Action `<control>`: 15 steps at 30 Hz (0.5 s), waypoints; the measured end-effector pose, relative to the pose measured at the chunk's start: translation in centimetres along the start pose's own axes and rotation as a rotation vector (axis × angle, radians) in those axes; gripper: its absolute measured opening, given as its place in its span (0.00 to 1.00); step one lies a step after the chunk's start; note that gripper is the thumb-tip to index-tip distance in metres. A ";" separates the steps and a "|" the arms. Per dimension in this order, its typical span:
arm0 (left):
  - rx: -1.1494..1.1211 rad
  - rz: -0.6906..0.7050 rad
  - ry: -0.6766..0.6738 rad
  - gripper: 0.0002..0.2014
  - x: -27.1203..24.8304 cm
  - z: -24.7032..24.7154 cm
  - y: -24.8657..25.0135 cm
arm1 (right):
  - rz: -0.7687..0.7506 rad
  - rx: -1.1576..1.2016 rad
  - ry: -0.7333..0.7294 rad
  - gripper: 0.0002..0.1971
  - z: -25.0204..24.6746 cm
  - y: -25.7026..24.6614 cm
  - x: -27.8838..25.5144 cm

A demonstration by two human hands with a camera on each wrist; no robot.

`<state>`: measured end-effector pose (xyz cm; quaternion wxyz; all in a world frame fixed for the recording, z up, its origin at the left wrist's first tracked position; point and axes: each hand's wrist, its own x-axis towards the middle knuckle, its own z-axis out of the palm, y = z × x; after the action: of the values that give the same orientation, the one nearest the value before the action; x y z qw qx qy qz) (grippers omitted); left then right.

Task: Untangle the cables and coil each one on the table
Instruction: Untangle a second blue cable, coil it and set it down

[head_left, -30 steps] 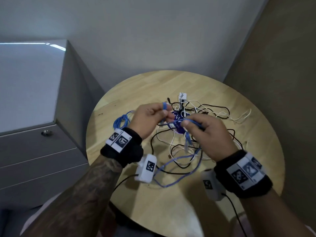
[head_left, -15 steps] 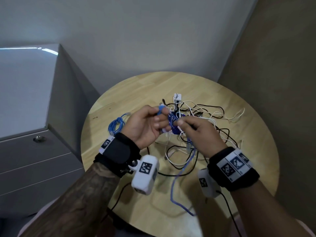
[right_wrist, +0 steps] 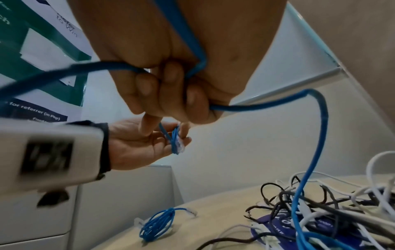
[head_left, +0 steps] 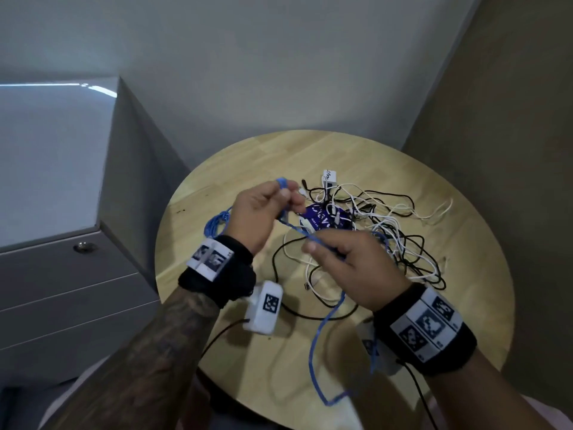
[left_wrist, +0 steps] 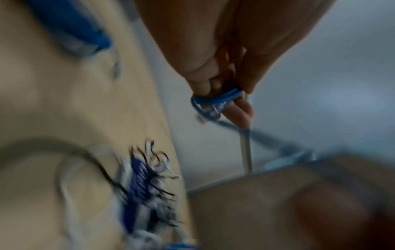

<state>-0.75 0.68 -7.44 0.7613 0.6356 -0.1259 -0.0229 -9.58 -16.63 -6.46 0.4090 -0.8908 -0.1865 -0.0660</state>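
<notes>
Above a round wooden table [head_left: 465,305], my left hand [head_left: 285,197] pinches a few small loops of a blue network cable [head_left: 319,346] with its clear plug [right_wrist: 180,147]. The loops show blurred between its fingertips [left_wrist: 215,101]. A short taut stretch runs to my right hand [head_left: 322,249], whose fingers [right_wrist: 171,94] are curled round the same cable. From there one stretch drops into the tangle of black and white cables [head_left: 387,237], and a slack loop hangs past the table's front edge. A second blue cable [head_left: 217,225] lies coiled at the table's left.
A purple printed card [head_left: 322,218] lies under the tangle. A grey drawer cabinet [head_left: 62,274] stands against the table's left side, and walls close in behind and to the right. White camera units [head_left: 263,308] hang under both wrists.
My hands have drawn apart: the left hand rose with its loops, the right hand pulled back toward me. The blue cable now runs taut between them, and its slack loop hangs lower.
</notes>
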 end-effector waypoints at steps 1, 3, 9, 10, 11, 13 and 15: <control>0.126 0.010 -0.082 0.10 -0.5 0.5 -0.1 | 0.001 -0.005 0.076 0.16 -0.4 0.3 0.1; 0.241 -0.032 -0.259 0.12 -1.4 1.5 -0.2 | 0.012 -0.036 0.175 0.15 -1.7 0.9 0.3; 0.193 -0.221 -0.407 0.19 -2.0 2.8 0.6 | 0.092 0.073 0.286 0.02 -3.7 2.7 0.7; 0.114 -0.268 -0.387 0.20 -1.8 2.5 0.9 | 0.105 0.117 0.281 0.02 -3.9 2.8 0.7; 0.005 -0.314 -0.380 0.20 -1.7 2.3 1.2 | 0.117 0.150 0.277 0.02 -4.0 2.9 0.6; -0.280 -0.411 -0.368 0.19 -1.5 1.8 1.9 | 0.146 0.145 0.267 0.03 -3.6 3.4 0.6; -0.570 -0.495 -0.314 0.18 -1.5 1.5 2.1 | 0.182 0.100 0.193 0.06 -2.5 3.7 0.6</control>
<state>-2.76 -0.11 -5.40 0.8501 0.3988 -0.0725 -0.3361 -7.48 -20.53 -7.22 0.4732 -0.8721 -0.0678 -0.1043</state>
